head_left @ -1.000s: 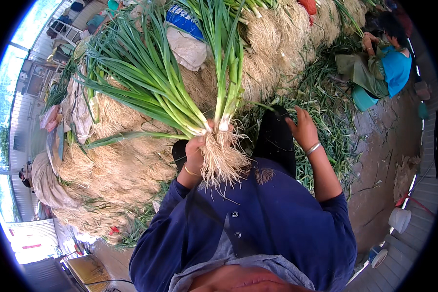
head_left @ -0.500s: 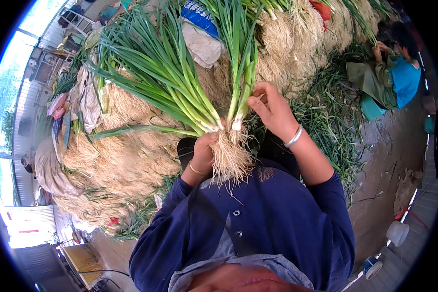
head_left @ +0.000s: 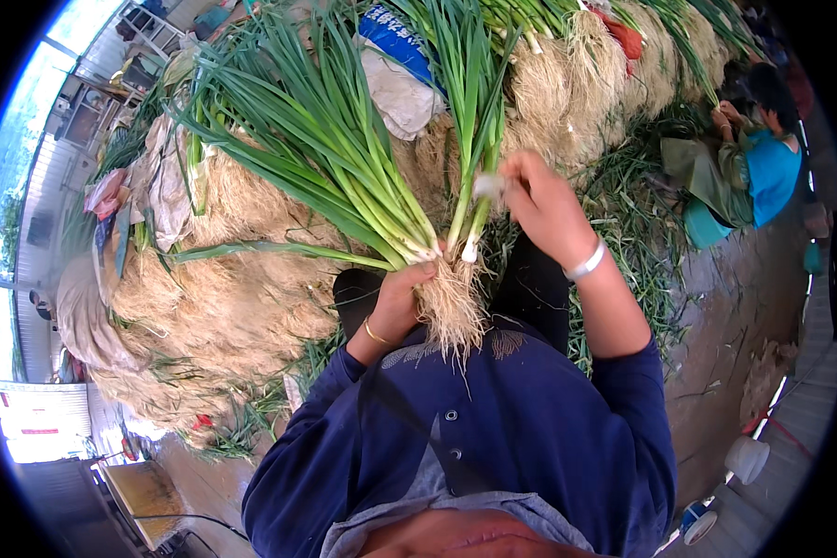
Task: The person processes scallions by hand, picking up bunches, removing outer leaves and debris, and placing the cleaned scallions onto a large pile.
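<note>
My left hand (head_left: 405, 296) is closed round the white bases of a bunch of green onions (head_left: 381, 200). Their long leaves fan away from me, and pale stringy roots (head_left: 451, 312) hang below toward my lap. A smaller group of stalks (head_left: 465, 200) stands apart on the right of the same bunch, its white ends beside my grip. Just right of these stalks is my right hand (head_left: 544, 206), fingers curled together. A blurred whitish scrap (head_left: 488, 186) shows at its fingertips; what it is cannot be made out.
Heaps of rooty green onions (head_left: 223, 298) lie to the left and ahead. Cut leaves (head_left: 623, 251) litter the floor at right. A blue and white sack (head_left: 395, 84) rests on the heap. Another person (head_left: 772, 177) in turquoise sits at the far right. White tubs (head_left: 746, 459) stand lower right.
My right hand has moved slightly up and right from the smaller group of stalks, with a whitish blur at its fingers. The left hand keeps its grip on the bunch.
</note>
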`<state>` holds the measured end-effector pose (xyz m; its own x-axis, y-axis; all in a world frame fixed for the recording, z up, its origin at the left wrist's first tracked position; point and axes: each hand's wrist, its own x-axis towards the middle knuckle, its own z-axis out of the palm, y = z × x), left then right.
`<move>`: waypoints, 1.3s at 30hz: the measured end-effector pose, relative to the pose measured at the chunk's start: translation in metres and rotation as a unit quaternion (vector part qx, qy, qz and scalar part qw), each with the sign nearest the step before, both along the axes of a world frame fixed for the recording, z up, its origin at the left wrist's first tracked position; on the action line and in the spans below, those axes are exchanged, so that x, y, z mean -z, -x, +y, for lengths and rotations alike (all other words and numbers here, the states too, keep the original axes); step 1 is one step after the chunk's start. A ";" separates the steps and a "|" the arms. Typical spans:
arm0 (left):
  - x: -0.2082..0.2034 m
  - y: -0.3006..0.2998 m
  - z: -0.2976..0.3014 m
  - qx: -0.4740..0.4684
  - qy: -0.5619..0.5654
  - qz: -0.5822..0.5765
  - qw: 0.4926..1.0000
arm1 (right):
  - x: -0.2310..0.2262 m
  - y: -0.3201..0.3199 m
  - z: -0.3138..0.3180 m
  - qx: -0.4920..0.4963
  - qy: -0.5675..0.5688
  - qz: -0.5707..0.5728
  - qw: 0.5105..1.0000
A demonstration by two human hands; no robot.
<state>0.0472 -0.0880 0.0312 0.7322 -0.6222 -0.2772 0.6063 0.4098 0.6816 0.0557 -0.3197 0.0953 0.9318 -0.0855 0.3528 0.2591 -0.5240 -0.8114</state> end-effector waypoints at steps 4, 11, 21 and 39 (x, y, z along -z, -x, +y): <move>0.005 0.004 -0.004 0.009 0.013 -0.004 1.000 | 0.008 -0.055 0.006 0.125 0.245 0.055 0.960; 0.010 0.004 -0.004 -0.010 -0.022 0.010 1.000 | 0.005 -0.075 0.008 0.144 0.257 0.124 0.948; 0.013 0.007 -0.002 -0.033 -0.049 -0.024 0.998 | -0.008 -0.036 -0.009 0.104 0.136 0.046 0.984; 0.000 0.004 -0.001 -0.035 -0.053 0.034 0.997 | 0.032 0.075 -0.022 -0.075 -0.664 0.084 0.739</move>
<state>0.0428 -0.0886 0.0309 0.7496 -0.5350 -0.3896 0.6253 0.3797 0.6818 -0.0189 -0.3413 0.0632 0.9871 -0.1429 -0.0717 0.0696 0.7879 -0.6119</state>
